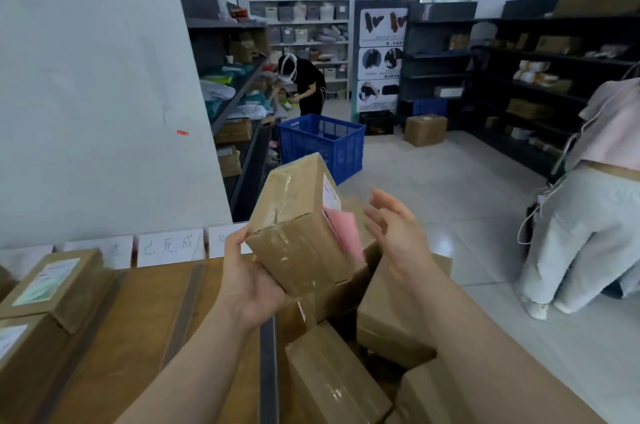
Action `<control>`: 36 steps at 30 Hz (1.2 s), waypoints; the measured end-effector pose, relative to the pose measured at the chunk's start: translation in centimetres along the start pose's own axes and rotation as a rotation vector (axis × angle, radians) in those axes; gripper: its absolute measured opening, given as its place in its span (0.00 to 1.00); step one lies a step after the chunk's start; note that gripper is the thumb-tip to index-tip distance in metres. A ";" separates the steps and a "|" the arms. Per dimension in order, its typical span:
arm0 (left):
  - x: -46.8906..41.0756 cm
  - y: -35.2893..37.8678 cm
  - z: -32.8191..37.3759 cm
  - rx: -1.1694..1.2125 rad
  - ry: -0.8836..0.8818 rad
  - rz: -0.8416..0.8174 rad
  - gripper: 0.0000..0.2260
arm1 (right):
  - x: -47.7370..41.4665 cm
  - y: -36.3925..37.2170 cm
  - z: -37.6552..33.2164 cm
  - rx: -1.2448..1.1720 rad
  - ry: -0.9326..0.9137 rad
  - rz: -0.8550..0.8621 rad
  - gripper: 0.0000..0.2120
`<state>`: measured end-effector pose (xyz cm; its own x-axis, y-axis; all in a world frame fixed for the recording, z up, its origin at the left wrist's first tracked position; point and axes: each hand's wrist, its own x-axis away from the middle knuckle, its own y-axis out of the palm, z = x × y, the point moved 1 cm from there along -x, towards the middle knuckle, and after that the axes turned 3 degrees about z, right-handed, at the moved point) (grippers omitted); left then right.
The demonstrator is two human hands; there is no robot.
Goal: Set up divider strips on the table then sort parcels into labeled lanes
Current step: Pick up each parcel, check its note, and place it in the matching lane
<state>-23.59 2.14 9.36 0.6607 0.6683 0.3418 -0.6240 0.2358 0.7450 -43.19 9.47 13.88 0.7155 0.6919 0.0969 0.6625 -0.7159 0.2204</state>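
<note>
Loose cardboard boxes (332, 385) lie heaped at the right end of the wooden table (131, 337). A dark divider strip (268, 371) runs just left of the heap; a second strip (183, 313) lies farther left. The left hand (249, 281) grips a taped brown parcel (301, 226) from beneath, thumb on its left edge, holding it tilted above the heap. The right hand (398, 229) is spread with relaxed fingers, just beside the parcel's labelled right face, apart from it. Two sorted parcels (52, 285) rest in the left lane. Handwritten lane cards (169, 247) stand along the far edge. Beyond, a blue crate (322, 143) stands on the floor.
</note>
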 end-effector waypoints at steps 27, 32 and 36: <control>3.5 -1.3 0.1 -0.820 0.542 0.460 0.20 | 3.2 2.8 4.3 0.265 0.039 -0.364 0.23; 8.2 -4.2 3.0 -0.751 0.582 0.467 0.30 | 5.7 7.9 5.7 0.243 0.033 -0.487 0.15; 12.1 -8.3 5.3 -0.657 0.576 0.503 0.20 | 8.8 12.5 6.9 0.275 0.019 -0.589 0.16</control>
<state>-8.20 4.54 10.30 0.0631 0.9955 0.0712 -0.9960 0.0583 0.0671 -27.07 6.03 10.73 0.2126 0.9757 0.0538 0.9771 -0.2121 -0.0147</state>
